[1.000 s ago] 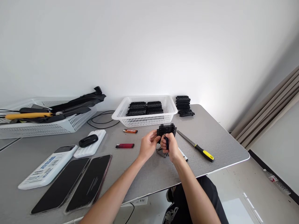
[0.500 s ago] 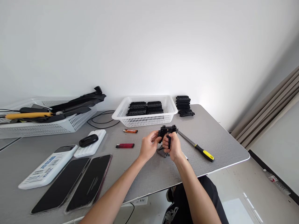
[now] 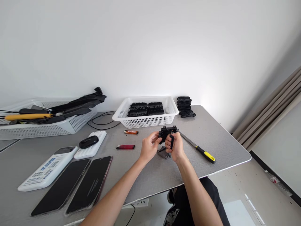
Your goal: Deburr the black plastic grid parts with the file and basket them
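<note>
While our left hand [image 3: 148, 147] pinches the black plastic part [image 3: 167, 132] by its left edge above the tabletop [image 3: 211, 138], our right hand [image 3: 176, 148] grips a small dark tool [image 3: 171, 141] against it. A yellow-handled file [image 3: 197, 147] lies just right; a white basket [image 3: 145, 113] stands behind.

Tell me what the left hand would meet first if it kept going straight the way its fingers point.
The left hand points right and slightly away, at the black plastic part it already grips. Past that, probably the right hand, also on the part; depth is unclear.
</note>
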`<state>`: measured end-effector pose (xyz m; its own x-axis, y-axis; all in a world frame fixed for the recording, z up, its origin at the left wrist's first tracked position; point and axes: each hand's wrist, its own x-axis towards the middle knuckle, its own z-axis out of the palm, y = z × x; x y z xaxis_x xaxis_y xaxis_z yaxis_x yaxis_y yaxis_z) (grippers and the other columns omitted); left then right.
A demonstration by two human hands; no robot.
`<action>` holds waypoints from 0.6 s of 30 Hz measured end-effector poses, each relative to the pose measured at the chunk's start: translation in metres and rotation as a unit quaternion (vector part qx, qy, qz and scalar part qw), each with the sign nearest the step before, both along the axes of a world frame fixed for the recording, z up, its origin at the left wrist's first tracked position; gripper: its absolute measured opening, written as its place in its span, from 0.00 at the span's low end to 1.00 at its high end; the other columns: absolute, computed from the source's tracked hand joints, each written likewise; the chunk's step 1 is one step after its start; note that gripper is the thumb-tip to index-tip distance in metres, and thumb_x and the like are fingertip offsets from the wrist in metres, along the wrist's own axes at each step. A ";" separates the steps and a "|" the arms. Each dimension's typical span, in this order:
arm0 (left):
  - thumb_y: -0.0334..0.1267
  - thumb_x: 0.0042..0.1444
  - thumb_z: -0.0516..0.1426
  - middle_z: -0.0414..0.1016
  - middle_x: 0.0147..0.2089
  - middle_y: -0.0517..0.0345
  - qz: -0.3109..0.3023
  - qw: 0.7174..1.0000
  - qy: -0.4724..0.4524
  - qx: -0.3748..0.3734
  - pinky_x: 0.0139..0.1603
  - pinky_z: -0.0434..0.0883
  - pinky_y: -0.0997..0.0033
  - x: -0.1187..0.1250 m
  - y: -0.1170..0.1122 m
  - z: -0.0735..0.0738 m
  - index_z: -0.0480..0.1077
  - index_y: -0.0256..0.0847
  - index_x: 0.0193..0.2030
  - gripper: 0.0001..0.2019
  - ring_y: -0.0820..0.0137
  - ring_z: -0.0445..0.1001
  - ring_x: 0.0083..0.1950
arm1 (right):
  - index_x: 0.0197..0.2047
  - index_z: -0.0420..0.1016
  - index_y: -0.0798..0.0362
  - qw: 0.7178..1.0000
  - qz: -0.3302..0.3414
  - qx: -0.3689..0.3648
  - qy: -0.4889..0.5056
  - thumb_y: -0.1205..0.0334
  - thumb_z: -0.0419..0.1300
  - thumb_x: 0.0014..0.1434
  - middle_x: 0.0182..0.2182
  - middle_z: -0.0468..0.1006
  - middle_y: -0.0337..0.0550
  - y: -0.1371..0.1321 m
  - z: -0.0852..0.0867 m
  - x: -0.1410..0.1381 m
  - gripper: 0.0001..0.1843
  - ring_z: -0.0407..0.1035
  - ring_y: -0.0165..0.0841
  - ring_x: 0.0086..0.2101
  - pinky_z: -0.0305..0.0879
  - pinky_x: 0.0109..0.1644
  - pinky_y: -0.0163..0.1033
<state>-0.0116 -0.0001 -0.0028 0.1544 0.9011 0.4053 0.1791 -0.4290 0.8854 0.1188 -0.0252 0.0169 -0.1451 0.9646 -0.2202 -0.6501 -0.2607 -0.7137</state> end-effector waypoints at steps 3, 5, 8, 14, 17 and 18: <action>0.45 0.56 0.58 0.80 0.44 0.47 0.000 1.000 0.004 0.003 0.47 0.75 0.58 0.001 0.000 -0.001 0.72 0.38 0.46 0.15 0.58 0.79 0.45 | 0.23 0.53 0.51 1.000 0.017 0.012 -0.021 0.51 0.49 0.47 0.18 0.50 0.30 -0.001 -0.001 -0.004 0.13 0.41 0.22 0.18 0.34 0.18 0.28; 0.44 0.55 0.58 0.80 0.43 0.48 -0.001 1.000 0.003 0.005 0.48 0.75 0.57 0.001 0.001 -0.003 0.73 0.39 0.46 0.14 0.58 0.79 0.45 | 0.24 0.53 0.51 0.999 0.031 0.021 -0.035 0.50 0.50 0.48 0.18 0.51 0.30 -0.002 0.000 -0.006 0.13 0.42 0.22 0.18 0.35 0.18 0.28; 0.46 0.55 0.58 0.80 0.42 0.49 0.006 1.000 -0.006 0.009 0.49 0.74 0.57 0.000 0.002 -0.005 0.72 0.40 0.45 0.15 0.58 0.79 0.46 | 0.25 0.54 0.51 0.996 0.061 0.038 -0.048 0.47 0.51 0.49 0.19 0.52 0.30 -0.004 0.004 -0.004 0.16 0.43 0.22 0.19 0.36 0.19 0.28; 0.51 0.58 0.55 0.77 0.48 0.46 0.072 0.997 -0.041 0.007 0.51 0.71 0.61 -0.006 0.011 -0.008 0.68 0.39 0.49 0.19 0.58 0.75 0.51 | 0.26 0.55 0.52 0.988 -0.012 0.078 -0.129 0.42 0.58 0.50 0.21 0.56 0.32 -0.005 0.011 0.019 0.23 0.47 0.22 0.20 0.39 0.19 0.27; 0.51 0.57 0.56 0.73 0.54 0.46 0.057 0.990 -0.127 -0.018 0.54 0.69 0.62 -0.007 0.015 -0.008 0.67 0.41 0.51 0.21 0.59 0.71 0.57 | 0.27 0.58 0.52 0.970 -0.106 0.062 -0.208 0.43 0.61 0.50 0.22 0.61 0.34 -0.002 0.008 0.030 0.23 0.52 0.23 0.21 0.43 0.18 0.27; 0.51 0.56 0.57 0.72 0.56 0.46 0.035 0.986 -0.162 -0.031 0.55 0.69 0.62 -0.006 0.015 -0.007 0.66 0.42 0.52 0.21 0.59 0.71 0.58 | 0.28 0.59 0.52 0.966 -0.118 0.048 -0.223 0.42 0.62 0.50 0.23 0.64 0.35 -0.001 0.006 0.032 0.23 0.55 0.24 0.22 0.46 0.18 0.27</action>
